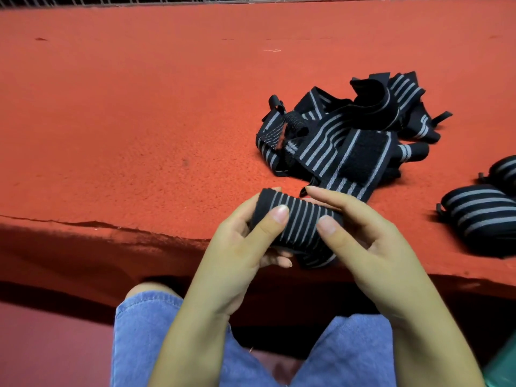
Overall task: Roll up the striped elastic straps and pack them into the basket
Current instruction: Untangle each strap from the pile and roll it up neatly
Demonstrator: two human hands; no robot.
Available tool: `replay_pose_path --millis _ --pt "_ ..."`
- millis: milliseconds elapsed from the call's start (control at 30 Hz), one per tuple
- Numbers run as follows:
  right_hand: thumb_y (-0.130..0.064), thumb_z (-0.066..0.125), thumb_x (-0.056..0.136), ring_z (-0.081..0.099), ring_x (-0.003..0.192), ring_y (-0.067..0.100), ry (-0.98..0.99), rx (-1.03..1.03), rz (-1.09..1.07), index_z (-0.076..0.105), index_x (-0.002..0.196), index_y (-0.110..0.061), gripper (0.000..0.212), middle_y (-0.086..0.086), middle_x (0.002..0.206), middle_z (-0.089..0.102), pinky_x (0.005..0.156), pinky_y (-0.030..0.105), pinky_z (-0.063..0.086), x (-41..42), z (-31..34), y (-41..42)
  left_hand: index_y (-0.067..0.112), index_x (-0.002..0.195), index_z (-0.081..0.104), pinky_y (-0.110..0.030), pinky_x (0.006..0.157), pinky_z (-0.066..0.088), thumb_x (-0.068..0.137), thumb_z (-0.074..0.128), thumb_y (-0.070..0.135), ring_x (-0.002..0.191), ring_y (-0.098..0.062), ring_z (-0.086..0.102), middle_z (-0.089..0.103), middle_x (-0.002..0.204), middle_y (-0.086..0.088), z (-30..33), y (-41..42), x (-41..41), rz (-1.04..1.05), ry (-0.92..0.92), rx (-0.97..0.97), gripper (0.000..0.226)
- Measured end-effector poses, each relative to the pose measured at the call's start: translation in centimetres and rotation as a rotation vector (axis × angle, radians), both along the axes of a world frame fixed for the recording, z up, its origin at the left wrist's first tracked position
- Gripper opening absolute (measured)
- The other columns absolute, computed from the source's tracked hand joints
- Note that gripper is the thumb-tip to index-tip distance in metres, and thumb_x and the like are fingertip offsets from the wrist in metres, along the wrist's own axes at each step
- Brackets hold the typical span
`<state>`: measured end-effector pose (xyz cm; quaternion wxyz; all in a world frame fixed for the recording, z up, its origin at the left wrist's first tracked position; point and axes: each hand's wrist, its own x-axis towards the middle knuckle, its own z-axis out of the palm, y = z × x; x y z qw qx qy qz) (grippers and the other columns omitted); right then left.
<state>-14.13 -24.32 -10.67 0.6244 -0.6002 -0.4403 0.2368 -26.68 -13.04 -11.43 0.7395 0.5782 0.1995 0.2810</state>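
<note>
The left side is taken up by the red felt-covered table [117, 129], with a torn seam running along the felt near its front edge. Below the edge, blue denim shorts [145, 339] cover the person's legs.

At centre, just above the table's front edge, the left hand [237, 247] grips a partly rolled strap [298, 222], black with thin grey stripes. Its thumb lies across the near face of the roll; its fingers curl round the far and under sides, one tip showing beneath. The right hand [363, 236] grips the same roll from the other end, thumb pressed on the near face, forefinger stretched along the top. A loose tail of the strap hangs below the roll between the two hands.

Behind and to the right of the hands, a loose pile of straps [349, 135] lies tangled on the felt, with black fastening patches visible among the stripes. The nearest strap of the pile reaches down to just beside the right forefinger.

At the far right, a rolled strap [480, 216] lies on the table, well apart from the hands, and a second roll [505, 170] sits just behind it, cut by the frame edge.

A wire mesh [139, 0] runs along the table's far edge. No basket can be identified.
</note>
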Motion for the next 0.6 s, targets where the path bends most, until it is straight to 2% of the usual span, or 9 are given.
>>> replay_pose_path --millis 100,167,233,333,400,500,600 --pt "-0.032 0.066 0.076 0.065 0.102 0.003 -0.02 -0.065 -0.004 0.068 0.109 -0.032 0.033 -0.011 0.11 0.07 0.083 0.018 0.05 0.7 -0.1 -0.2 0.034 0.119 0.062 -0.021 0.055 0.05 0.077 0.065 0.026 0.069 -0.007 0.062 0.07 0.088 0.01 -0.1 0.2 0.5 -0.009 0.032 0.017 0.042" --pt "-0.031 0.069 0.074 0.064 0.106 0.004 -0.048 -0.126 0.004 0.066 0.111 -0.031 0.036 -0.012 0.112 0.069 0.092 0.028 0.052 1.5 0.1 -0.7 0.04 0.121 0.059 -0.02 0.057 0.049 0.077 0.065 0.025 0.071 -0.003 0.061 0.07 0.091 0.015 0.3 0.3 1.4 -0.037 0.06 0.063 0.047" --pt "-0.03 0.071 0.073 0.063 0.107 0.002 -0.097 -0.176 -0.011 0.065 0.112 -0.034 0.039 -0.015 0.112 0.069 0.095 0.033 0.051 2.5 0.7 -1.4 0.044 0.121 0.058 -0.021 0.06 0.049 0.076 0.066 0.027 0.071 -0.002 0.06 0.071 0.092 0.017 0.9 0.2 2.7 -0.066 0.1 0.102 0.049" --pt "-0.027 0.074 0.075 0.062 0.105 0.001 -0.139 -0.229 -0.078 0.061 0.112 -0.044 0.043 -0.011 0.108 0.067 0.097 0.038 0.05 4.7 2.0 -2.6 0.034 0.131 0.055 -0.025 0.063 0.049 0.081 0.074 0.028 0.069 -0.004 0.06 0.071 0.096 0.012 2.2 -0.5 5.5 -0.109 0.149 0.135 0.054" --pt "-0.025 0.074 0.077 0.063 0.101 0.004 -0.172 -0.251 -0.133 0.06 0.111 -0.044 0.042 -0.009 0.105 0.064 0.097 0.038 0.05 6.4 3.2 -3.4 0.025 0.131 0.054 -0.022 0.064 0.052 0.083 0.071 0.023 0.073 -0.003 0.063 0.072 0.095 0.009 3.1 -1.0 7.7 -0.125 0.125 0.129 0.05" --pt "-0.029 0.07 0.075 0.064 0.096 0.01 -0.222 -0.249 -0.234 0.058 0.109 -0.045 0.039 -0.006 0.103 0.063 0.091 0.034 0.051 9.7 5.3 -4.6 0.022 0.123 0.054 -0.022 0.067 0.056 0.09 0.061 0.016 0.073 -0.006 0.068 0.072 0.08 0.009 4.7 -1.6 11.4 -0.175 0.081 0.102 0.034" --pt "-0.02 0.07 0.084 0.065 0.092 0.014 -0.262 -0.293 -0.385 0.056 0.105 -0.045 0.035 -0.006 0.1 0.064 0.086 0.034 0.052 14.4 6.7 -5.6 0.017 0.126 0.052 -0.024 0.071 0.057 0.096 0.055 0.019 0.081 -0.013 0.072 0.071 0.097 -0.002 6.0 -1.8 15.0 -0.213 0.1 0.075 0.03"
